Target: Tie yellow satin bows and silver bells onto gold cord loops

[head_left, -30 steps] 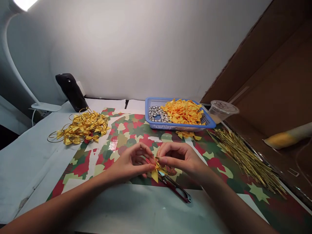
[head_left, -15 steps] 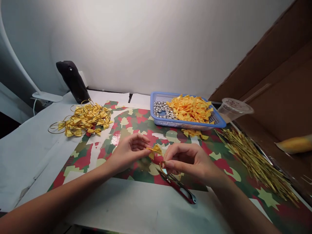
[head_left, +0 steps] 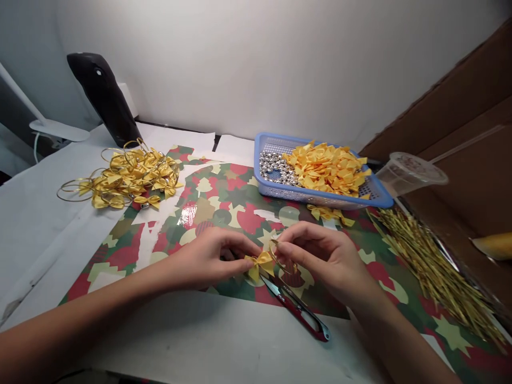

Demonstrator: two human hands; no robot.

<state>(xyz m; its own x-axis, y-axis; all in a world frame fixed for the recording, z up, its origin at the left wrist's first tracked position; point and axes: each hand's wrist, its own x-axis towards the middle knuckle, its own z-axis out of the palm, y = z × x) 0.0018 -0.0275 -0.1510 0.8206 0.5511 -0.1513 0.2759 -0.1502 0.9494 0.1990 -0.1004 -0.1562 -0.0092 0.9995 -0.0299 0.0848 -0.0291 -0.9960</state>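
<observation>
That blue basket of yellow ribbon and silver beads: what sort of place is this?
Probably a small craft workbench. The blue basket holds yellow ribbon pieces and silver beads, a heap of gold-looped ribbon bows lies nearby, and small thread snips rest on the bench.

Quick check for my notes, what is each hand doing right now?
Left hand: closed, pinching a yellow ribbon bow.
Right hand: closed, pinching a gold wire loop.

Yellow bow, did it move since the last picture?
Yes. The yellow ribbon bow has come down toward the red-handled thread snips, and now sits just above their blades.
</observation>
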